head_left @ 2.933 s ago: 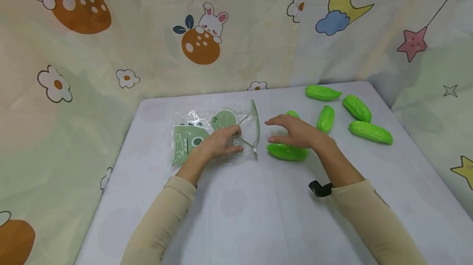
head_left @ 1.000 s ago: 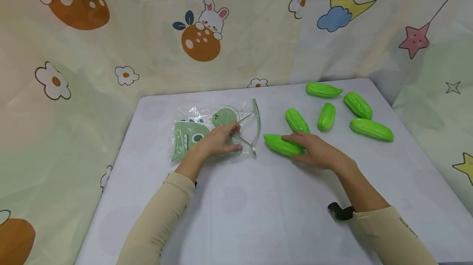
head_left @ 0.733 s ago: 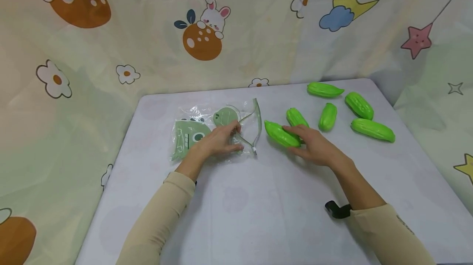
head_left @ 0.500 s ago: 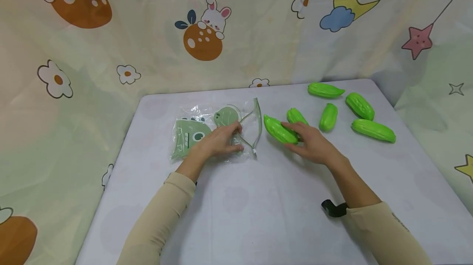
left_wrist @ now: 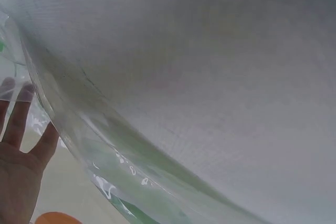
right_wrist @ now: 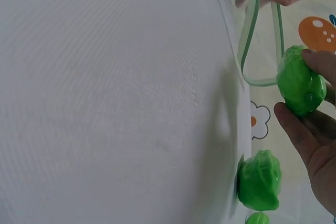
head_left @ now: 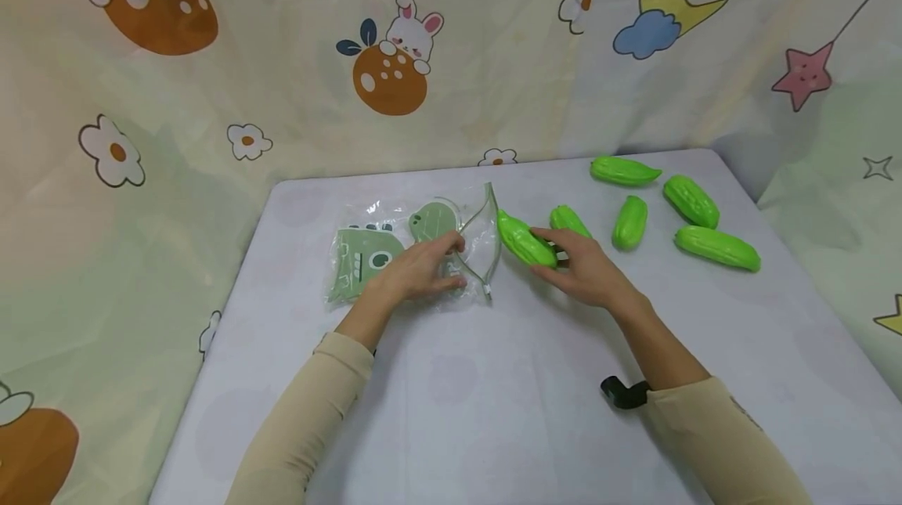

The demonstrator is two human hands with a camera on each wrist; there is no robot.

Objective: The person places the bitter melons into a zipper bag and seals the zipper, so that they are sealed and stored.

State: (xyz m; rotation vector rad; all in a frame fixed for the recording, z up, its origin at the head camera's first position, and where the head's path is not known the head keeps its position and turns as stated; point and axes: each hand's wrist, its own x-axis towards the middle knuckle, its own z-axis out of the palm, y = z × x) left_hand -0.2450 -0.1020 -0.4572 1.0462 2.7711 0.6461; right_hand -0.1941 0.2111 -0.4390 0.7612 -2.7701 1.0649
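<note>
Gourd point(head_left: 523, 241), a green toy, sits pinched in the right hand point(head_left: 579, 270) at frame centre, its long axis pointing up-left at the bag point(head_left: 423, 250) mouth just beside it, which the left hand point(head_left: 416, 274) fingers grip open on the bench point(head_left: 493, 395).

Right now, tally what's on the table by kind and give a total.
Green toy gourds: 6, one held in the right hand, five loose.
Clear zip bags: 1, held open by the left hand.
Total: 7
</note>
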